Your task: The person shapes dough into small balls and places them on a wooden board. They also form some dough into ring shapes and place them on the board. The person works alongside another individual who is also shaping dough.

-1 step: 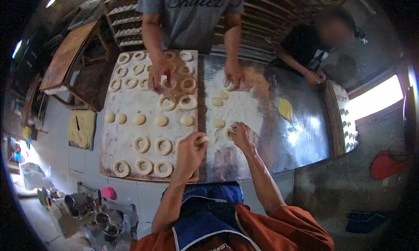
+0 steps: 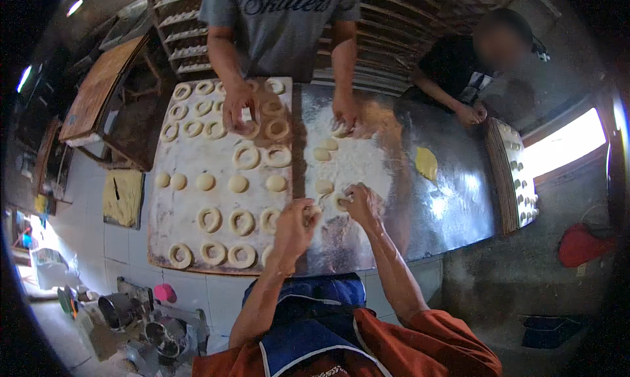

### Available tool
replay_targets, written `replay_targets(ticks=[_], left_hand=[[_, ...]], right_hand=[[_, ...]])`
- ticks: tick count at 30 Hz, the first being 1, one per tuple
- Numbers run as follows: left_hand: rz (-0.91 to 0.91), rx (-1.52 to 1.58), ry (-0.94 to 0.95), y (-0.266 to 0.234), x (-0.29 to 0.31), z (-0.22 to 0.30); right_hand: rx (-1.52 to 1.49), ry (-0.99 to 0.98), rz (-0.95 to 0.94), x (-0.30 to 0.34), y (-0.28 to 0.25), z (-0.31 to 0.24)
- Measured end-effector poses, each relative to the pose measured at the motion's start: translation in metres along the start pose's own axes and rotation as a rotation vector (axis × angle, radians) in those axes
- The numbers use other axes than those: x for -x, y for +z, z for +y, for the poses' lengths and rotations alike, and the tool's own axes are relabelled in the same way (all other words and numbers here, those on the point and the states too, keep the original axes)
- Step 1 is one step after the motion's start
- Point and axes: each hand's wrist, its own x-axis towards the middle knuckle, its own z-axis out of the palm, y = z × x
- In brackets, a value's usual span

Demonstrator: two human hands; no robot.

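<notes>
Left hand point(image 2: 296, 225) at the board's point(image 2: 190, 159) near right corner, fingers curled round a dough ring point(image 2: 311, 214) | right hand point(image 2: 357, 202) on the floured metal table point(image 2: 453, 200), fingertips pinching a dough piece point(image 2: 340, 200) | dough balls point(image 2: 321, 154) just beyond | across the table, a co-worker's hands point(image 2: 237, 109) rest among the dough rings point(image 2: 246, 156).

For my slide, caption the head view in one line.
Left hand and right hand shape a dough ring on a floured metal table beside a board of rings.
</notes>
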Motion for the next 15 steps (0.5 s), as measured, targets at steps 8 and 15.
replay_targets(ticks=[8,15], left_hand=[[-0.152,0.477,-0.375,0.094,-0.011,0.002],[-0.139,1.112,-0.384,0.12,-0.005,-0.009]], right_hand=[[-0.86,0.182,-0.13,0.029,-0.061,-0.032],[-1.459,0.068,-0.611,0.018,-0.061,-0.002]])
